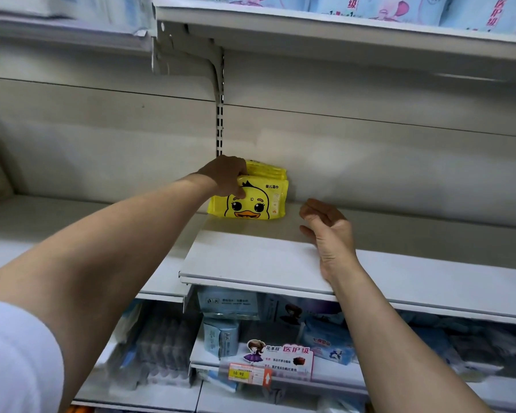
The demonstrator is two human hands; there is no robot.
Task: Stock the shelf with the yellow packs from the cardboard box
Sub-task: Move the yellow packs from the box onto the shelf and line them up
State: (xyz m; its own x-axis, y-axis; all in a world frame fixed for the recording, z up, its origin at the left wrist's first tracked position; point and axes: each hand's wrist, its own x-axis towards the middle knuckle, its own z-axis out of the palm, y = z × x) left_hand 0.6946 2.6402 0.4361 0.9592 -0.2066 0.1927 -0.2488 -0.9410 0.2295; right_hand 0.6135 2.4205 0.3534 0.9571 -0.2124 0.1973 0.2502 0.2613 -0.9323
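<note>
Placing step: left hand point(225, 175) grips top left edge of yellow packs point(251, 198), standing upright at back left of shelf point(280, 263), against rear wall; right hand point(325, 225) hovering beside, fingers relaxed, holding nothing. Next likely: release, fetch more from cardboard box, not in view

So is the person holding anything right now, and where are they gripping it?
The left hand grips the front yellow pack by its upper left corner as it stands on the shelf. The right hand is open and holds nothing.
</note>
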